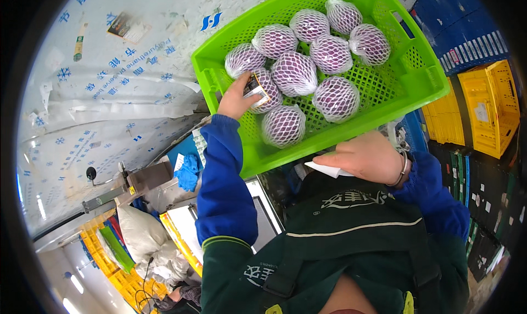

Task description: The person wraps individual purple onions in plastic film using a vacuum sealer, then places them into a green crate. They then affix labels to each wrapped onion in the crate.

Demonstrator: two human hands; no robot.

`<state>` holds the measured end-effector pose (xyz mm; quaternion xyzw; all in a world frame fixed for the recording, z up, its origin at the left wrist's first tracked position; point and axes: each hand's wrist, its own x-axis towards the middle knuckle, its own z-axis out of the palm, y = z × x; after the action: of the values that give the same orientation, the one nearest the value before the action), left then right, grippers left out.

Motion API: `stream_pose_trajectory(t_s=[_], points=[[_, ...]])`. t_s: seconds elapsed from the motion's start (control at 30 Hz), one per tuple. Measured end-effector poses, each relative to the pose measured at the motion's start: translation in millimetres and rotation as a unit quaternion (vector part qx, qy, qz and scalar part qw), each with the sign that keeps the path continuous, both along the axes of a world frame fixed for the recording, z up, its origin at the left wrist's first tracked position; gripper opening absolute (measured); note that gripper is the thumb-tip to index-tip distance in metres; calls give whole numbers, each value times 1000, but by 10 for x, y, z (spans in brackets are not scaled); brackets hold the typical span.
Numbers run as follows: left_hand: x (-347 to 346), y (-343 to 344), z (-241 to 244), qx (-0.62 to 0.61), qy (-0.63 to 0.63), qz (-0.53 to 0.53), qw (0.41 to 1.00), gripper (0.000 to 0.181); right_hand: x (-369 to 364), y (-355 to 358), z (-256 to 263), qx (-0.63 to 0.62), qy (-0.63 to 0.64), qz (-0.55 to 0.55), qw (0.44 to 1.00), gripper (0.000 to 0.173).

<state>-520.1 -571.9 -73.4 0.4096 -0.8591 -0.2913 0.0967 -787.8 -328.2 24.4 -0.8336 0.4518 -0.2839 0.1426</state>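
Observation:
A bright green plastic crate [428,81] with perforated walls lies before me. It holds several round purple pieces of produce [294,73], each in a white foam net. My left hand [239,97] reaches over the crate's left side, its thumb and fingers on a black and white printed label [254,90]. That label lies against one netted piece [268,83]. Outside the crate's near edge, in front of my apron, my right hand [362,157] pinches a white piece of paper [329,168]. A bracelet circles my right wrist.
An insulated wall panel with blue print [123,67] rises at left. Blue gloves [188,172] lie left of my left sleeve. Yellow crates [490,108] and a blue crate [457,26] stand at right. Part of another person [181,297] shows at lower left.

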Motion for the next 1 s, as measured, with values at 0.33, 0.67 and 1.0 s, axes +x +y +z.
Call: stream_pose_trajectory(t_s=[0.33,0.67,1.0], points=[[-350,2047,860,311,195,107,924,21,309,198,-201,282,-218,-135,925,22],[-79,887,22,-46,21,64,997,34,-111,555,-361,320,-405,-8,856,21],[-204,1067,125,-104,-27,-128,986,69,16,325,88,55,-35,-38,997,21]])
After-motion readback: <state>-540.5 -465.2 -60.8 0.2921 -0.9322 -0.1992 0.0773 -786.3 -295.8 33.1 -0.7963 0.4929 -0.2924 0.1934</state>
